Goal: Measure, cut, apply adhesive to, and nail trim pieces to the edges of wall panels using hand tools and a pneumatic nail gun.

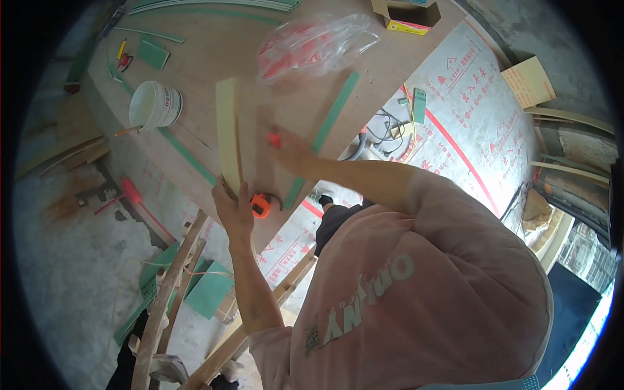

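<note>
My left hand [233,209] grips the lower end of a long pale-yellow strip [227,127] lying lengthwise on the brown work board [182,36]. Just right of that hand sits an orange tape measure [261,205]. My right hand [291,153], blurred by motion, is right of the strip with a small red object [275,140] in its fingers; its exact kind is unclear. A green strip [335,110] lies beyond it. A clear plastic bag [305,45] with red contents is above.
A white bucket [153,104] stands at left, near green offcuts [154,52]. An open box [406,16] sits at the top right. Cables [390,130] lie beyond the board's right edge. Wooden rails [169,299] and green panels [211,286] are at lower left.
</note>
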Available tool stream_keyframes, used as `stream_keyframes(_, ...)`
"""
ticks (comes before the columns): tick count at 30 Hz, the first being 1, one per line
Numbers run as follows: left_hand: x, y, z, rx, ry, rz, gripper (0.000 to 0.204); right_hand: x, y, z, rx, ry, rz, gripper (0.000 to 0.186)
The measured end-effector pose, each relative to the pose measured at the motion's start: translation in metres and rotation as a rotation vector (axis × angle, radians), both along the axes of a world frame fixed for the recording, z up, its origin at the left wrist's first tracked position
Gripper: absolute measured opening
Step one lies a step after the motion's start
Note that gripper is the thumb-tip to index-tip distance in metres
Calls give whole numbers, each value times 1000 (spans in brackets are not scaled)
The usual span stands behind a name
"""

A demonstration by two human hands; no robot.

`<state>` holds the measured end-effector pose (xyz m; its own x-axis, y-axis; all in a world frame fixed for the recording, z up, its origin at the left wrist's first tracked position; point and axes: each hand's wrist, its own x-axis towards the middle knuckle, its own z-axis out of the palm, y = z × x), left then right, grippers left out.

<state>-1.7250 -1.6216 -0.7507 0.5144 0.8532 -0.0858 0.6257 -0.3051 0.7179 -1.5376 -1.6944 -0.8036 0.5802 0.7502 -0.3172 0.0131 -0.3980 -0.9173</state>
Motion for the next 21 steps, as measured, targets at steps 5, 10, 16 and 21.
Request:
stream_keyframes(5, 35, -72, -40, 205, 281, -285, 57, 131, -99, 3, 62, -467, 137, 32)
stream_keyframes(10, 87, -123, -75, 236, 253, -365, 62, 144, -108, -13, 179, -966, 685, 43)
stream_keyframes(16, 98, -119, -86, 190, 327, -322, 61, 143, -93, -29, -16, -976, 731, 30)
stream_keyframes(21, 101, -113, -82, 119, 347, -323, 59, 144, -90, -41, -17, -980, 689, 26)
